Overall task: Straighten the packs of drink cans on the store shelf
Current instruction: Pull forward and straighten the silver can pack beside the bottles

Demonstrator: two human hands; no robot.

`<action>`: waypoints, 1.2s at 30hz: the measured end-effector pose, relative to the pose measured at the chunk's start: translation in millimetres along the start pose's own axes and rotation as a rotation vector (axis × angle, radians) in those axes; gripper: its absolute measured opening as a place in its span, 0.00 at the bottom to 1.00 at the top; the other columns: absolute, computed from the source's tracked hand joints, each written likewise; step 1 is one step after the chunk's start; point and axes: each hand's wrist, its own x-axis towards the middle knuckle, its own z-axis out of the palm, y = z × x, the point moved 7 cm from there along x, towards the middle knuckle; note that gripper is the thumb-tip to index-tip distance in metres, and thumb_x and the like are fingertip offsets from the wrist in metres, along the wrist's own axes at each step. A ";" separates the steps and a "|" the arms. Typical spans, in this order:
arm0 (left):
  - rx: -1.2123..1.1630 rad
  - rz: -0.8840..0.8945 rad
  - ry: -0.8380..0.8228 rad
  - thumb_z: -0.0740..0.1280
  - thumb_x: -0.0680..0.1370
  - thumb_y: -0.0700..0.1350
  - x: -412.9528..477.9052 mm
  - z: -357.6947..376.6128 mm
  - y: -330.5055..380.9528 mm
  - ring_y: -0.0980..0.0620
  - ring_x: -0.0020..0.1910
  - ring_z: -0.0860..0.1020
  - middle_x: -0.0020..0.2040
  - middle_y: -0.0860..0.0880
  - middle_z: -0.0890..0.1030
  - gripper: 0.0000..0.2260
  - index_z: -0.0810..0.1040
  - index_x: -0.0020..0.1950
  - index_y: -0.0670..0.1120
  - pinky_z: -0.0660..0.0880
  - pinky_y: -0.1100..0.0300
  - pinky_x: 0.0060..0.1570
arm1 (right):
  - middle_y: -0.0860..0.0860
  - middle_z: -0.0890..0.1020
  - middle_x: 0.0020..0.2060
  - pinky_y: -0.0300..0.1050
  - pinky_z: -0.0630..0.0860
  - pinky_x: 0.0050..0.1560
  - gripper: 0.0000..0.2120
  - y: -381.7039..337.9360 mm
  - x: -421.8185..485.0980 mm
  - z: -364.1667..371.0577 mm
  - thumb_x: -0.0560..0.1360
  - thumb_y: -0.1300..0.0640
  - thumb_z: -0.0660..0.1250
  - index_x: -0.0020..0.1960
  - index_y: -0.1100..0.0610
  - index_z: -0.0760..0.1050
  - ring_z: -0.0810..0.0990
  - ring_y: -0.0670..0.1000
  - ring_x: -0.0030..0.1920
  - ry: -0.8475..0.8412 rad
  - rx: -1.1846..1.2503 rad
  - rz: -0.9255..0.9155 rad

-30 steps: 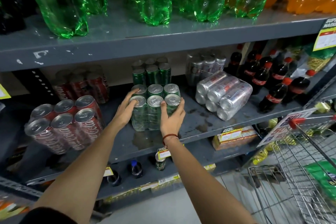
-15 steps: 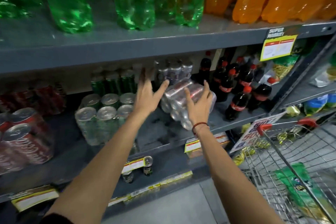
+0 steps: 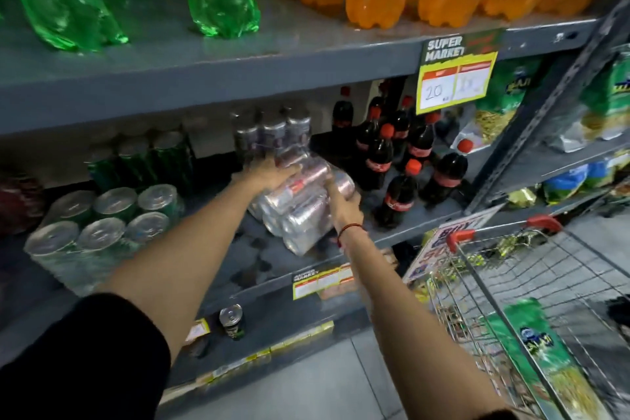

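Silver can pack [image 3: 300, 208] lies tipped on its side on the middle shelf [image 3: 402, 225], cans pointing toward the back. Both hands are clamped on it: the left hand [image 3: 272, 174] over its upper far end, the right hand [image 3: 344, 204] on its right side. Just behind stands an upright silver pack [image 3: 272, 133]. Dark cola bottles [image 3: 399, 191] stand just to the right, a green can pack [image 3: 102, 225] to the left.
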 end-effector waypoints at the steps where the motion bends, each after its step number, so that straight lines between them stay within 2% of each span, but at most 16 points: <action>1: 0.025 0.009 -0.016 0.52 0.59 0.81 -3.1 -3.4 5.6 0.41 0.71 0.65 0.75 0.45 0.63 0.50 0.58 0.75 0.55 0.62 0.45 0.69 | 0.62 0.59 0.74 0.64 0.67 0.67 0.48 2.2 -1.1 3.0 0.67 0.28 0.63 0.77 0.49 0.48 0.62 0.66 0.71 0.004 0.044 0.020; 5: 0.092 0.073 -0.015 0.55 0.69 0.73 -15.7 -11.2 21.2 0.39 0.72 0.62 0.77 0.43 0.58 0.41 0.51 0.76 0.54 0.60 0.46 0.71 | 0.61 0.60 0.73 0.63 0.67 0.66 0.44 3.6 2.2 5.5 0.69 0.34 0.65 0.76 0.49 0.50 0.66 0.66 0.69 0.023 0.131 0.033; 8: 0.083 0.068 -0.020 0.55 0.68 0.74 -15.0 -9.7 17.1 0.39 0.72 0.62 0.76 0.43 0.59 0.42 0.51 0.76 0.55 0.61 0.46 0.70 | 0.61 0.64 0.72 0.60 0.67 0.68 0.42 2.1 4.9 2.1 0.70 0.38 0.68 0.76 0.53 0.54 0.67 0.64 0.68 0.042 0.168 0.017; 11: 0.045 0.089 0.006 0.56 0.68 0.74 -18.6 -11.7 15.8 0.39 0.71 0.65 0.75 0.44 0.63 0.42 0.54 0.76 0.54 0.65 0.47 0.68 | 0.61 0.66 0.71 0.57 0.67 0.67 0.41 -1.8 2.1 -2.9 0.70 0.40 0.69 0.75 0.55 0.57 0.68 0.63 0.69 0.052 0.171 -0.023; 15: -0.075 0.165 0.097 0.52 0.64 0.77 -36.0 -18.8 9.4 0.40 0.66 0.71 0.71 0.46 0.70 0.42 0.60 0.73 0.57 0.69 0.48 0.64 | 0.60 0.66 0.72 0.56 0.65 0.68 0.42 -15.7 -6.8 -9.4 0.70 0.40 0.70 0.76 0.53 0.56 0.65 0.62 0.70 0.069 0.147 -0.179; 18: -0.131 0.199 0.212 0.55 0.71 0.71 -50.8 -19.9 -1.7 0.37 0.66 0.71 0.71 0.40 0.68 0.37 0.54 0.76 0.55 0.70 0.46 0.63 | 0.59 0.70 0.69 0.56 0.66 0.69 0.44 -28.4 -15.5 -11.5 0.67 0.39 0.72 0.76 0.51 0.57 0.68 0.59 0.69 0.052 0.101 -0.349; 21: -0.216 0.204 0.313 0.58 0.72 0.68 -73.8 -17.2 -13.0 0.34 0.62 0.72 0.66 0.34 0.69 0.38 0.47 0.76 0.56 0.71 0.44 0.61 | 0.54 0.76 0.65 0.53 0.71 0.67 0.40 -38.6 -20.5 -13.1 0.66 0.41 0.74 0.72 0.51 0.63 0.75 0.53 0.64 0.015 0.029 -0.530; 24: -0.296 0.200 0.370 0.61 0.73 0.65 -98.4 -9.9 -20.1 0.36 0.56 0.74 0.59 0.37 0.68 0.39 0.41 0.76 0.58 0.71 0.47 0.58 | 0.53 0.72 0.70 0.54 0.69 0.69 0.42 -40.5 -22.7 -11.7 0.64 0.37 0.74 0.72 0.46 0.62 0.71 0.53 0.69 -0.039 -0.045 -0.635; 27: -0.353 0.218 0.423 0.61 0.71 0.65 -121.2 2.1 -24.6 0.38 0.55 0.73 0.60 0.40 0.66 0.42 0.37 0.75 0.57 0.69 0.50 0.55 | 0.53 0.68 0.73 0.55 0.66 0.71 0.37 -35.8 -26.6 -10.7 0.64 0.37 0.73 0.69 0.33 0.60 0.66 0.53 0.73 -0.078 -0.103 -0.740; 29: -0.368 0.224 0.434 0.60 0.70 0.66 -131.7 10.1 -28.6 0.39 0.54 0.74 0.60 0.41 0.65 0.43 0.33 0.72 0.59 0.69 0.51 0.53 | 0.53 0.62 0.75 0.48 0.60 0.75 0.37 -30.4 -34.2 -10.9 0.67 0.43 0.74 0.71 0.38 0.60 0.59 0.50 0.76 -0.103 -0.115 -0.797; 31: -0.383 0.217 0.446 0.61 0.70 0.66 -138.3 15.7 -33.1 0.39 0.55 0.74 0.62 0.41 0.64 0.44 0.32 0.71 0.59 0.70 0.49 0.53 | 0.54 0.58 0.77 0.36 0.56 0.74 0.38 -23.9 -38.4 -10.8 0.68 0.48 0.74 0.73 0.47 0.60 0.54 0.47 0.77 -0.114 -0.133 -0.849; 33: -0.407 0.208 0.451 0.60 0.68 0.67 -144.1 19.6 -36.5 0.37 0.59 0.73 0.64 0.40 0.64 0.45 0.34 0.73 0.57 0.71 0.45 0.56 | 0.53 0.56 0.77 0.29 0.54 0.71 0.38 -17.5 -40.9 -11.0 0.69 0.47 0.74 0.73 0.45 0.59 0.52 0.41 0.76 -0.116 -0.165 -0.896; 36: -0.417 0.185 0.449 0.60 0.67 0.68 -151.3 26.3 -41.1 0.35 0.62 0.72 0.68 0.38 0.62 0.45 0.34 0.73 0.58 0.70 0.41 0.58 | 0.53 0.56 0.77 0.27 0.53 0.69 0.38 -9.9 -43.7 -10.6 0.68 0.45 0.73 0.72 0.41 0.57 0.52 0.35 0.74 -0.115 -0.221 -0.934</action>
